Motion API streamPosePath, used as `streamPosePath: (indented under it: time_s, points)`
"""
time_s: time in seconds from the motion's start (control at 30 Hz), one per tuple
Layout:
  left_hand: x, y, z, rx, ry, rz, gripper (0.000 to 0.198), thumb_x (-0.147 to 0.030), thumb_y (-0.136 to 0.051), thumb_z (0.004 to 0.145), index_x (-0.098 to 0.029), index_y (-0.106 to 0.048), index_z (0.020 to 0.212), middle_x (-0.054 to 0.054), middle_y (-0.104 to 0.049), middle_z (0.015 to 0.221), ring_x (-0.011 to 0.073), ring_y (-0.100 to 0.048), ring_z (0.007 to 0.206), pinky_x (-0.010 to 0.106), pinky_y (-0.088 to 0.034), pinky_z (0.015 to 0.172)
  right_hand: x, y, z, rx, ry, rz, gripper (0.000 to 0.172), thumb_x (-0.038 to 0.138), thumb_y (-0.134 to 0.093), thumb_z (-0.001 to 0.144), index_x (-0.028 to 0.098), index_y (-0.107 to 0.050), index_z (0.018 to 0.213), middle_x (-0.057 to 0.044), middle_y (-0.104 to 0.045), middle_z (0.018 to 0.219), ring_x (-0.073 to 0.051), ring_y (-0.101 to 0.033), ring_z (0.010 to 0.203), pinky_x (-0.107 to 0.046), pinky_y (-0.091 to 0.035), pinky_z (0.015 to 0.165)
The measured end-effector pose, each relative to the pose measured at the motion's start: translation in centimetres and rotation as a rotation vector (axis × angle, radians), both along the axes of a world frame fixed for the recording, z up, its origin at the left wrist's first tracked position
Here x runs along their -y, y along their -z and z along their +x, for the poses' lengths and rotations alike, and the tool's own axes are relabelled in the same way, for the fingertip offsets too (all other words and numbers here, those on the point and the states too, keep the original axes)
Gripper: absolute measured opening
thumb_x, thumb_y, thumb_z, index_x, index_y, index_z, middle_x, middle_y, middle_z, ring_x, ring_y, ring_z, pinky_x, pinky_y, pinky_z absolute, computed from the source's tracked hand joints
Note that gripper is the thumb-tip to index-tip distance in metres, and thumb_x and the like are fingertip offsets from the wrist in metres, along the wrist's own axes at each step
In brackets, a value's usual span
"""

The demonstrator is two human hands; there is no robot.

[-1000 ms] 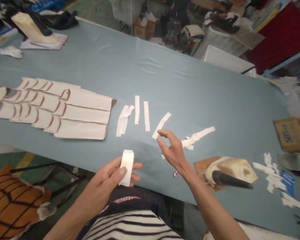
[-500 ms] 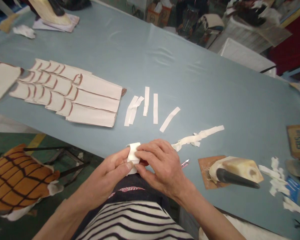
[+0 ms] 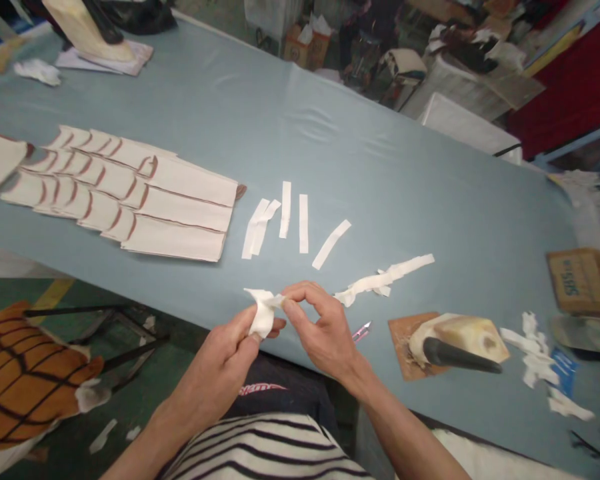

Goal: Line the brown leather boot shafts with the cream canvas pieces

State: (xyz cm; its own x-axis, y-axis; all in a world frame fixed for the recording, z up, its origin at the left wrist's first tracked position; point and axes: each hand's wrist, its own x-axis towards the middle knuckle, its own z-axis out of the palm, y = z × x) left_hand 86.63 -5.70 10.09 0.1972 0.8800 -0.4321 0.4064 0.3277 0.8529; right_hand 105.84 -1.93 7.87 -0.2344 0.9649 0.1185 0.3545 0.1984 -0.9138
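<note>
Close to the table's front edge, my left hand (image 3: 225, 350) grips a small curled white piece of tape or cloth (image 3: 262, 319) between thumb and fingers. My right hand (image 3: 325, 330) pinches a thin corner of the same piece and draws it out to the right. Whether that corner is a separate layer cannot be made out. Several flat white strips (image 3: 304, 223) lie beyond my hands, and a crumpled, joined strip (image 3: 390, 275) lies to the right. Beside my right wrist is a small pointed metal tool with a pinkish handle (image 3: 362, 331).
Overlapping cream panels with brown edges (image 3: 180, 207) lie at left on the blue-grey table (image 3: 380, 180). An iron with a black handle (image 3: 455, 343) rests on a brown board at right. White scraps (image 3: 535, 350) and a cardboard box (image 3: 577, 280) are farther right. A cushioned stool (image 3: 35, 380) stands lower left.
My right fingers have pulled a corner of the white piece up and to the right, where earlier they lay flat against it. The piece now looks more twisted. The camera view has shifted slightly.
</note>
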Motion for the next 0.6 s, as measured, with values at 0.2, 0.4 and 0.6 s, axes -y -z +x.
streamPosePath:
  time_s: [0.2, 0.4, 0.6]
  points:
    - [1.6, 2.6, -1.3, 0.045, -0.070, -0.060, 0.038, -0.038, -0.045, 0.092, -0.022, -0.071, 0.069, 0.003, -0.073, 0.070, 0.0262, -0.068, 0.074, 0.031, -0.049, 0.073, -5.1, 0.5, 5.3, 0.040, 0.317, -0.085, 0.026, 0.043, -0.062, 0.099, 0.022, -0.067, 0.084, 0.001, -0.071, 0.069, -0.016, -0.068, 0.063, -0.028, -0.056, 0.063]
    - [3.9, 3.6, -2.5, -0.076, -0.163, -0.045, 0.037, -0.041, -0.049, 0.090, -0.025, -0.061, 0.059, 0.001, -0.065, 0.060, 0.0233, -0.059, 0.062, 0.031, -0.046, 0.067, -10.6, 0.9, 9.5, 0.059, 0.456, -0.015, 0.034, 0.053, -0.061, 0.098, 0.021, -0.064, 0.087, 0.000, -0.070, 0.070, -0.016, -0.067, 0.063, -0.027, -0.057, 0.057]
    - [5.4, 5.8, -4.9, -0.119, -0.240, -0.101, 0.047, -0.046, -0.044, 0.097, -0.024, -0.068, 0.062, 0.005, -0.074, 0.071, 0.0282, -0.068, 0.078, 0.032, -0.049, 0.077, -11.4, -0.5, 10.4, 0.050, 0.457, 0.060, 0.034, 0.053, -0.064, 0.099, 0.021, -0.065, 0.091, -0.001, -0.072, 0.077, -0.015, -0.070, 0.067, -0.025, -0.062, 0.058]
